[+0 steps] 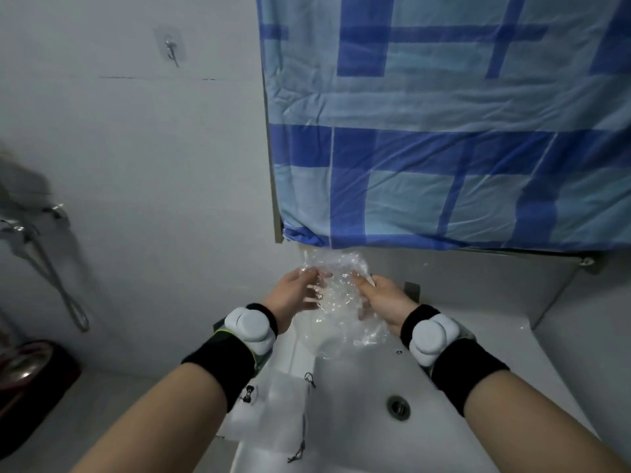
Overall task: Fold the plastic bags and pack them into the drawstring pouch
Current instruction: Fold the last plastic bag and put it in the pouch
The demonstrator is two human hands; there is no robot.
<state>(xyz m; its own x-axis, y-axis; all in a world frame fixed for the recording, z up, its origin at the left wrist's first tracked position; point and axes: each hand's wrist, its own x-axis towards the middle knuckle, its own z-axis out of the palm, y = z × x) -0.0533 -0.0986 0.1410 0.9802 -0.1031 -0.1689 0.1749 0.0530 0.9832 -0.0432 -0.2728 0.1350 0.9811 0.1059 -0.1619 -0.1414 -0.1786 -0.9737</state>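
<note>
1. A see-through drawstring pouch (273, 401) lies flat on the white counter (345, 448), closest to the person.
2. Above the sink, the left hand (293, 291) and right hand (384, 300) hold a crinkly plastic bag (336, 302) between them, fingers (322, 275) pinching its top edges.

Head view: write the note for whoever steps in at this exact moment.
Left hand: gripping the clear plastic bag on its left side.
Right hand: gripping the same bag on its right side.
The bag is crumpled and held in the air above the white sink.
The white drawstring pouch lies on the sink's left edge, cord trailing.
Done: no bag visibly packed.
Left: fold this bag, put it in the pouch.
</note>
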